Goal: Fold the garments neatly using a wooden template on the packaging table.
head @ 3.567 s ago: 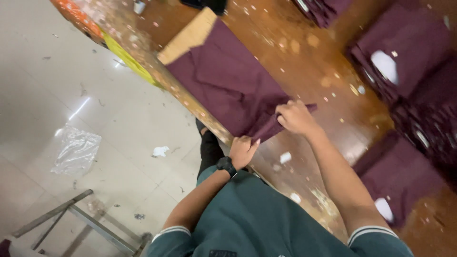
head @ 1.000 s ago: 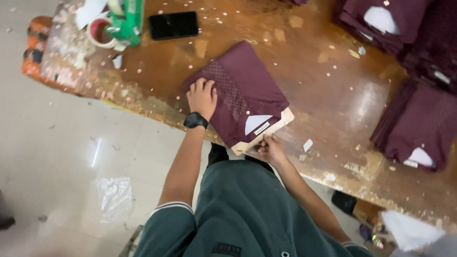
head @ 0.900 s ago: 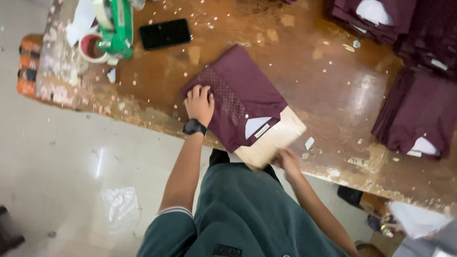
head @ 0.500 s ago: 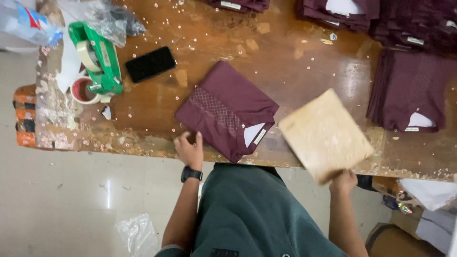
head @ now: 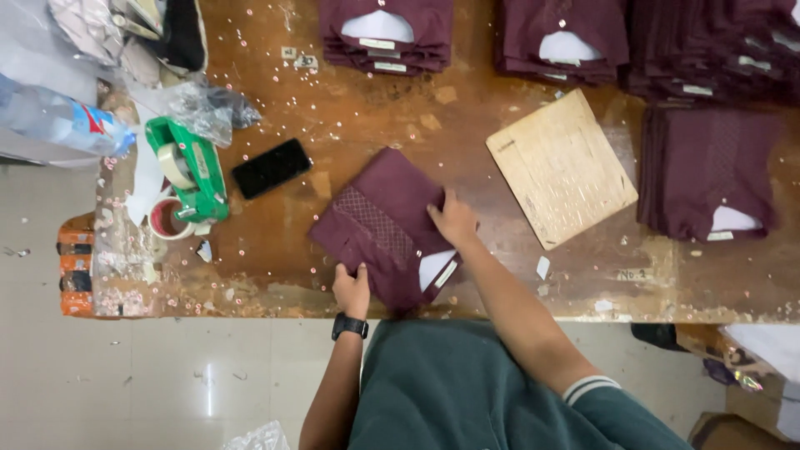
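- Head view, garment position: the folded maroon garment lies flat on the wooden bench, close to the near edge, directly in front of my body. It sits turned at an angle, its long axis running from the far left down to the near right, with the white collar insert and tag at the near right end.
- Head view, left hand: my left hand is at the near edge of the garment, fingers curled over the fabric and pinching that edge. It is narrow, closed on cloth. A black watch sits on this wrist.
- Head view, right hand: my right hand rests on the right edge of the garment, fingers spread and pressing down flat. It grips nothing.
- Head view, hand-to-garment relation: both hands touch the garment. The left is on the near side, the right on the right side, just above the collar insert.
- Head view, surroundings: a square wooden board lies just right of the garment, apart from it. A black phone and a green tape dispenser lie to the left. Stacks of folded maroon garments line the far side.
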